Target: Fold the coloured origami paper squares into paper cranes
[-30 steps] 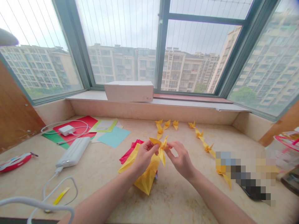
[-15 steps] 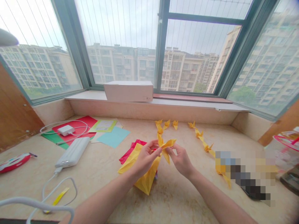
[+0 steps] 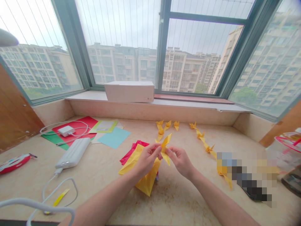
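Left hand [image 3: 150, 157] pinches yellow paper [image 3: 166, 141], ledge [image 3: 188, 104] well beyond.

1. Left hand [image 3: 148, 159], at the centre of the frame: bare, slim and narrow-fingered, some of it hidden from view.
2. Right hand [image 3: 182, 160], just right of centre: bare too, of the same slender build; nail detail is too small to make out.
3. Left forearm [image 3: 107, 197], from the bottom edge left of centre: bare, smooth in outline, wide low in the frame and tapering evenly upward.
4. Right forearm [image 3: 216, 199], toward the lower right: bare as well, similarly smooth and tapered.
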Tool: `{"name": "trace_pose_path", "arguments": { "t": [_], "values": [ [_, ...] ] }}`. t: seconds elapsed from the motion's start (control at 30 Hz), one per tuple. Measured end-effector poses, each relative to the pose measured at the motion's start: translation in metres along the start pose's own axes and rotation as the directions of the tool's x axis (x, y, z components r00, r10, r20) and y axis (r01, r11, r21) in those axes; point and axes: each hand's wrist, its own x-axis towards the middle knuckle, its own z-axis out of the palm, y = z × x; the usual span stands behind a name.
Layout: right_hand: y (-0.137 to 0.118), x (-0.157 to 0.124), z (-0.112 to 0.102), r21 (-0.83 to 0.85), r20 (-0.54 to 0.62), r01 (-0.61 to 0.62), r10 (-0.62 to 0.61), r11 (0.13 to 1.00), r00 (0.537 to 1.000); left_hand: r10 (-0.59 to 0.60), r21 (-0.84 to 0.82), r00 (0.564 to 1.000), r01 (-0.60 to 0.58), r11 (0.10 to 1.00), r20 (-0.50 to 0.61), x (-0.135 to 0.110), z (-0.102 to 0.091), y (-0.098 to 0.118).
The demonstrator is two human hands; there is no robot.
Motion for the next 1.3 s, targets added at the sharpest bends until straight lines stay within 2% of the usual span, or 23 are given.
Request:
{"name": "trace_pose_path", "arguments": {
  "t": [0.17, 0.37, 0.57, 0.67, 0.83, 1.0, 1.13, 1.2, 1.3],
  "values": [
    [0.003, 0.001, 0.000, 0.002, -0.083, 0.013, -0.013, 1.000, 0.996, 0.057, 0.099, 0.997, -0.052, 0.994, -0.054, 0.002, -0.003, -0.006],
    [0.004, 0.002, 0.000, -0.004, -0.122, 0.021, -0.022, 1.000, 0.992, 0.140, 0.148, 0.990, -0.136, 0.980, -0.021, 0.003, -0.004, -0.007],
    [0.006, 0.003, 0.002, 0.085, -0.166, -0.084, 0.097, 0.993, 0.981, 0.225, 0.279, 0.974, -0.220, 0.935, 0.012, 0.000, -0.002, -0.004],
    [0.007, 0.003, 0.002, 0.103, -0.184, -0.091, 0.109, 0.991, 0.977, 0.226, 0.295, 0.974, -0.220, 0.930, 0.015, -0.003, -0.001, -0.001],
    [0.011, 0.003, 0.002, 0.108, -0.230, -0.049, 0.073, 0.993, 0.970, 0.191, 0.168, 0.981, -0.195, 0.966, 0.040, -0.005, 0.001, 0.005],
    [0.012, 0.006, 0.001, 0.055, -0.264, 0.044, -0.028, 0.997, 0.964, 0.073, 0.100, 0.997, -0.070, 0.993, -0.027, -0.005, 0.002, 0.010],
    [0.012, 0.005, 0.001, 0.032, -0.272, 0.011, -0.002, 0.999, 0.962, 0.012, 0.047, 0.998, -0.009, 0.999, -0.055, -0.002, 0.003, 0.006],
    [0.011, 0.004, 0.000, -0.013, -0.283, -0.006, 0.002, 1.000, 0.959, 0.025, 0.062, 0.997, -0.020, 0.998, -0.073, 0.000, 0.002, 0.004],
    [0.007, 0.002, -0.001, -0.132, -0.261, 0.048, -0.081, 0.990, 0.962, 0.135, 0.163, 0.982, -0.113, 0.980, -0.129, 0.001, -0.002, 0.002]
  ]
}}
